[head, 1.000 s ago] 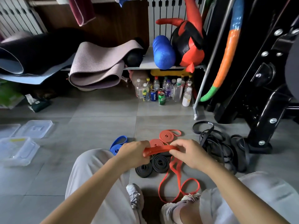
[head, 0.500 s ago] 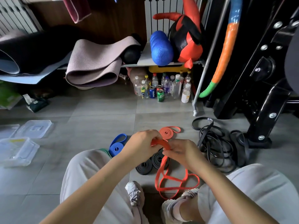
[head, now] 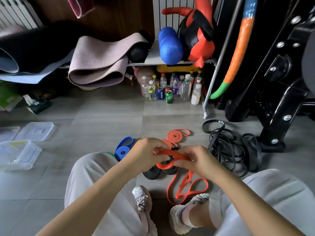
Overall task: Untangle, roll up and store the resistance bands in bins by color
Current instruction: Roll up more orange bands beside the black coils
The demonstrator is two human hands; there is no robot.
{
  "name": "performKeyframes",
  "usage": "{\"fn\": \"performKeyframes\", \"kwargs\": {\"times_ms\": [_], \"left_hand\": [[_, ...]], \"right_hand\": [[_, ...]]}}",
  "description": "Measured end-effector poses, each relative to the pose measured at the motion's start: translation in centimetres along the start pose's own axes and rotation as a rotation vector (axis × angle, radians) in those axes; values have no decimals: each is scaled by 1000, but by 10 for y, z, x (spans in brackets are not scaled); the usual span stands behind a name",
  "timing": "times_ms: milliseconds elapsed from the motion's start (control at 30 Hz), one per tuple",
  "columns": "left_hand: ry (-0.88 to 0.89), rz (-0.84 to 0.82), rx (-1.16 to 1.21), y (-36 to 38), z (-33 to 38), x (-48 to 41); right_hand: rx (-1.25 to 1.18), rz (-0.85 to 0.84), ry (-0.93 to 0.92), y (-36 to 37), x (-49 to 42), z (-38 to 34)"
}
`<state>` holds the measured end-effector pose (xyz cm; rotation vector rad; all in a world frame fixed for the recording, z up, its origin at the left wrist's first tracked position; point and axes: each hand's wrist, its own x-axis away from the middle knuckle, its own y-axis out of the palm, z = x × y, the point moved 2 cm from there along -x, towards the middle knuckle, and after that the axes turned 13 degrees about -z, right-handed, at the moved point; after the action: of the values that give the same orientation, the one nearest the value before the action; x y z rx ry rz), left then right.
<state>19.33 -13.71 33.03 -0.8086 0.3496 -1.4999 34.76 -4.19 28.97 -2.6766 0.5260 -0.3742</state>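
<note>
The left hand [head: 146, 152] pinches the orange band [head: 172, 153] and the right hand [head: 197, 160] curls its fingers [head: 185, 165] round it close beside, both held above the floor [head: 102, 126], probably to wind a tight coil while the slack trails in loops between the shoes [head: 141, 196]. The orange roll [head: 174, 136], blue roll [head: 121, 151] and black rolls [head: 150, 172] lie grouped just ahead, likely staged by colour for the clear bins [head: 25, 160] at far left.
</note>
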Motion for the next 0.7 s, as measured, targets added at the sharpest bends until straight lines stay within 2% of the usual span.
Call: {"fn": "performKeyframes", "kwargs": {"times_ms": [167, 300, 467, 600, 700], "left_hand": [[25, -5, -26, -8, 9, 0], [57, 51, 87, -10, 15, 1], [106, 30, 53, -12, 29, 0], [114, 20, -2, -14, 32, 0], [110, 49, 81, -14, 29, -1]], "right_hand": [[135, -59, 50, -3, 3, 0], [269, -44, 114, -5, 5, -3], [25, -94, 110, 1, 2, -10], [-62, -53, -1, 1, -2, -13], [-158, -63, -59, 3, -2, -16]]}}
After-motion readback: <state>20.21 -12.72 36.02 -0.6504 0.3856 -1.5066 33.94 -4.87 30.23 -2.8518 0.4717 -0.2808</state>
